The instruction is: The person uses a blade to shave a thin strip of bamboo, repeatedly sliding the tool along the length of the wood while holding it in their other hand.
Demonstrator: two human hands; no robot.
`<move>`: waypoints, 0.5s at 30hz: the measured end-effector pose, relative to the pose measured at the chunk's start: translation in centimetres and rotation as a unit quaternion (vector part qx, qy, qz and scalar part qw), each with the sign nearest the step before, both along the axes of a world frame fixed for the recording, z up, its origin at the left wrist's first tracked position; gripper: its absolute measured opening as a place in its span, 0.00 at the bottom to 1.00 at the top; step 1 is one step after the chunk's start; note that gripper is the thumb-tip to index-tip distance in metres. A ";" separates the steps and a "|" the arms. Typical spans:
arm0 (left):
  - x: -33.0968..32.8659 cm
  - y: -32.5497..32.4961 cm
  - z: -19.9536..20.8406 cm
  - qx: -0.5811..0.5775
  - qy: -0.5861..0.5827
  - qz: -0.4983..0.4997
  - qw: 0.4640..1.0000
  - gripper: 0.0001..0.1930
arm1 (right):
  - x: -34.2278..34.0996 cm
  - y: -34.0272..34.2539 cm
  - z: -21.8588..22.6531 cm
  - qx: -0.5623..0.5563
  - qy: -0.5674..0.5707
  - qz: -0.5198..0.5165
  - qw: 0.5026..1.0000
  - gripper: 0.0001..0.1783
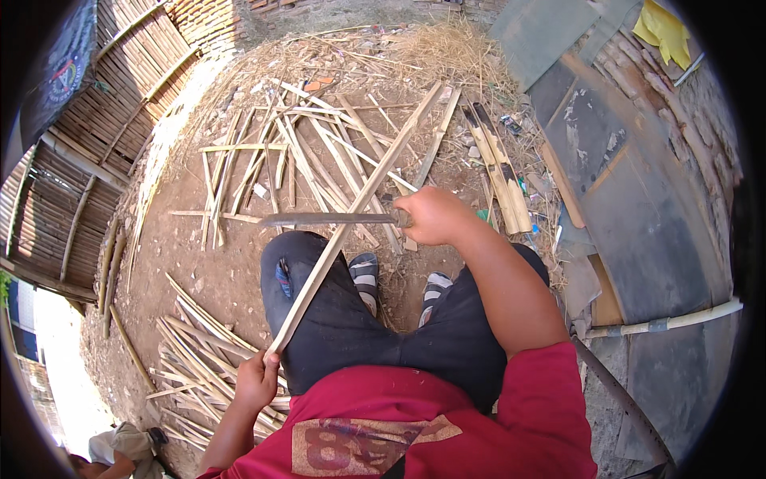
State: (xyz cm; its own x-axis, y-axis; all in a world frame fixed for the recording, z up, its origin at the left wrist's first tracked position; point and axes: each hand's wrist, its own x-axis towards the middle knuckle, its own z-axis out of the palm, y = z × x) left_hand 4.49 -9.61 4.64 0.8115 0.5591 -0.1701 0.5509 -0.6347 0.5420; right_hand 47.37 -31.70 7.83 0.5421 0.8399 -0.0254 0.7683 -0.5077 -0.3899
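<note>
Two heaps of split strips [297, 156] are spread out, one ahead and one at the left. One long strip [351, 209] is slanted over the left thigh [299, 255] and crossed by one machete [311, 218]; the strip's lower end is clamped in the left hand [255, 382], the machete's handle in the right hand [435, 215].

The floor is brown dirt ground [214, 275]. On the left of this ground stands a bamboo wall [136, 73], with strong sunlight beside it. At the far side of the ground there is a brick wall [203, 28], and dry straw [455, 56] lies before it. Right of the ground are large, dark, worn sheets [670, 239].
</note>
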 end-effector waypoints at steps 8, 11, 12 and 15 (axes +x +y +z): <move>-0.5 2.8 -0.6 -0.368 0.022 0.024 0.929 0.25 | 4.7 -1.4 -1.6 0.045 0.079 -0.172 0.981 0.19; 0.1 3.4 0.4 -0.388 0.055 0.027 0.919 0.25 | 0.2 0.2 -1.1 0.007 -0.004 -0.010 1.000 0.19; -0.3 3.3 0.1 -0.359 0.040 0.029 0.932 0.26 | -0.6 0.9 -0.2 -0.016 -0.016 0.023 0.999 0.19; -0.9 2.8 -0.6 -0.215 0.035 0.025 0.976 0.27 | -0.4 0.8 0.1 -0.029 0.025 0.009 0.999 0.20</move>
State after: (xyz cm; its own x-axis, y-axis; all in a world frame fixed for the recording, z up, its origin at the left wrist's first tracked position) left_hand 3.61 -6.84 4.02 0.7624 0.4623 -0.4528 0.6214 -0.3276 0.7117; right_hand 46.96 -30.87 7.94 0.5239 0.8457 -0.1014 0.7579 -0.5172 -0.3976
